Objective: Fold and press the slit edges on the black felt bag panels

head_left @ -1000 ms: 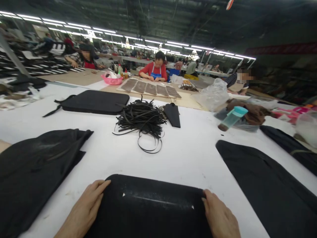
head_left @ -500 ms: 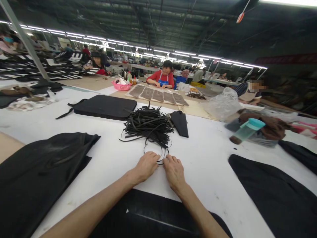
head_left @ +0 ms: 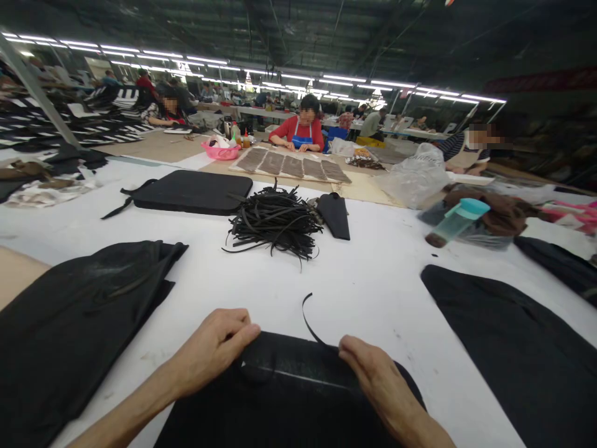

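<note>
My left hand [head_left: 215,345] rests at the far edge of a black padded panel [head_left: 289,398] that lies right in front of me, its fingers curled and pinched on a thin black strap [head_left: 308,320]. My right hand [head_left: 373,376] lies on the panel's right side, fingers together, pressing the other end of that strap. The strap loops up off the panel onto the white table [head_left: 364,286]. A pile of the same black straps [head_left: 275,224] sits farther out at the middle of the table.
Black fabric pieces lie at the left [head_left: 79,311] and right [head_left: 513,348]. A black padded case [head_left: 191,191], a small black pouch [head_left: 336,214] and a teal-lidded bottle [head_left: 454,221] lie beyond. Other people work at the far tables.
Both hands reached out to the strap pile, then drew back to the near black panel, bringing one strap with them. The camera view dipped slightly.
</note>
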The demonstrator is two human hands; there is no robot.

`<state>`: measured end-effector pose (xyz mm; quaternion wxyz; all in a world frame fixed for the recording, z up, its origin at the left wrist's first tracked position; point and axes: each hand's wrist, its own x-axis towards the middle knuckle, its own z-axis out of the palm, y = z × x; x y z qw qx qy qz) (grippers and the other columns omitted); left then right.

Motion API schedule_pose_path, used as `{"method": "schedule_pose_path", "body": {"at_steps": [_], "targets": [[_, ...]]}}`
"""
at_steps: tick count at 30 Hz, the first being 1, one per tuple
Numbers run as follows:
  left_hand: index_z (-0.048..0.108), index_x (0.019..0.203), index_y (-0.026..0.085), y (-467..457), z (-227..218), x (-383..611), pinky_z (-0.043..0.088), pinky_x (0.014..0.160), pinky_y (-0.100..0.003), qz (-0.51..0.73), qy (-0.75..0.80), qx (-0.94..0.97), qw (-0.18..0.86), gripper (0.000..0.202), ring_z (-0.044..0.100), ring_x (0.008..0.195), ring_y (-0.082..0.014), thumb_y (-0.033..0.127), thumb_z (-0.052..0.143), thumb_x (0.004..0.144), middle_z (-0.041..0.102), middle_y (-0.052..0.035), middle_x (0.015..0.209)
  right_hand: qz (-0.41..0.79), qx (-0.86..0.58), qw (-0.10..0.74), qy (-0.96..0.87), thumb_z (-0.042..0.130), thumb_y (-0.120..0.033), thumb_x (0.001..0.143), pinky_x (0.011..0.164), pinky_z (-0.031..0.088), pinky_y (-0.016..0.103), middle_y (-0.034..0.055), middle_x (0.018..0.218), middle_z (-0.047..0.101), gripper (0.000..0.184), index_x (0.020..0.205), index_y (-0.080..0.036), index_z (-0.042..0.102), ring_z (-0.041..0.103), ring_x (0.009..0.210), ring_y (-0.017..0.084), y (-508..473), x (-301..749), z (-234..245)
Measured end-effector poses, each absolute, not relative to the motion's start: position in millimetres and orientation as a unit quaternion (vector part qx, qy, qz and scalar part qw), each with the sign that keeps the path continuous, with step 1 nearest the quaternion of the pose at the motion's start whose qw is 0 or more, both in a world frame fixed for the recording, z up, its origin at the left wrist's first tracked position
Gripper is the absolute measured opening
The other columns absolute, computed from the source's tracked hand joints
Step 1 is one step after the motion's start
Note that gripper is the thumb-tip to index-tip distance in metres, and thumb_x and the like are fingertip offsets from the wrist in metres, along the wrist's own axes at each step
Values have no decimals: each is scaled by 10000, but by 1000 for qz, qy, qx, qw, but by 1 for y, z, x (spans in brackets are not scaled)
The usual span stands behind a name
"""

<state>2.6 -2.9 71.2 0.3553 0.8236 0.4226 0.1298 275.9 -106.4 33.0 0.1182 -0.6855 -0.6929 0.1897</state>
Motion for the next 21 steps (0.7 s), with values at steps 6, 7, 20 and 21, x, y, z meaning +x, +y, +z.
{"method": "schedule_pose_path", "body": {"at_steps": [6,7,20,21], "targets": [[591,853,251,-78,66,-21,425,639,-209,85,432,833,336,140,559,715,-133,200,546,730,635,40,808,257,-612,148,-733,319,-288,932,581,353,210,-41,700,532,244,755,-235,478,515,629,100,-149,242,55],[569,1031,295,-87,65,-20,443,729,-221,91,412,839,343,328,579,836,-149,172,536,728,645,32,987,258,-594,143,-749,327,-275,931,575,351,207,-43,703,539,235,765,-239,490,520,626,97,-155,235,57],[602,720,192,-96,44,-24,343,585,-212,34,481,714,507,254,488,641,-127,321,414,833,520,34,639,312,-648,161,-676,323,-287,920,651,407,226,-5,805,588,212,879,-246,527,568,732,126,-197,257,33],[598,717,188,-94,43,-24,341,581,-214,38,489,707,509,255,483,639,-129,318,409,828,511,32,635,310,-666,169,-657,340,-313,912,688,418,242,10,851,604,215,910,-251,547,575,785,146,-199,261,29]]}}
